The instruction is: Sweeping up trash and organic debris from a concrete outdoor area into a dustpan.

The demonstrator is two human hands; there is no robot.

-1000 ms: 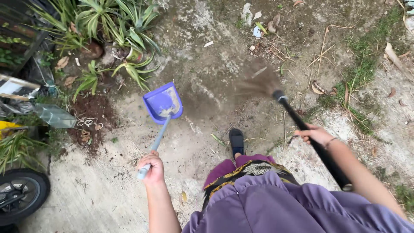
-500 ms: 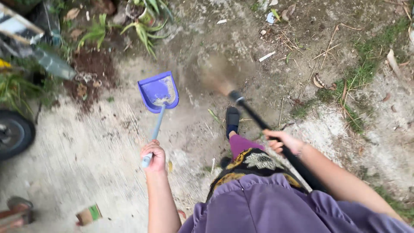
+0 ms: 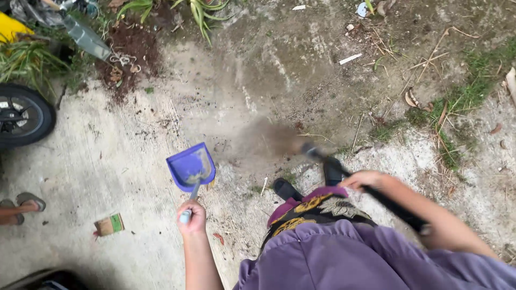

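Two hands are at work below us, each closed around a long handle. Our left hand point(image 3: 191, 217) is clenched on the top end of the pale blue stick of a purple dustpan point(image 3: 191, 167), whose scoop rests on the concrete ground point(image 3: 107, 161) just ahead of the fist, mouth turned toward the broom, with a little pale dust lying inside it. Our right hand point(image 3: 364, 179) is wrapped around the black handle of a broom point(image 3: 333, 164); the handle runs back along the forearm toward the elbow, and the bristles show only as a brown blur on the ground between the dustpan and our feet (we think they are just touching the dirt, though the smear makes that hard to tell). Two dark shoes point(image 3: 286, 189) stand right behind the bristles, under a purple garment with a black and yellow patterned cloth.

Farther out, a small cardboard box point(image 3: 109, 224) lies on the concrete to the left of our left arm. A sandalled foot point(image 3: 21, 205) of another person shows at the left edge, and above it a black wheel point(image 3: 24, 114). Spilled dark soil point(image 3: 129, 51) and green plants point(image 3: 32, 62) sit at the top left, while dry leaves and grass point(image 3: 451, 102) cover the ground to the right.
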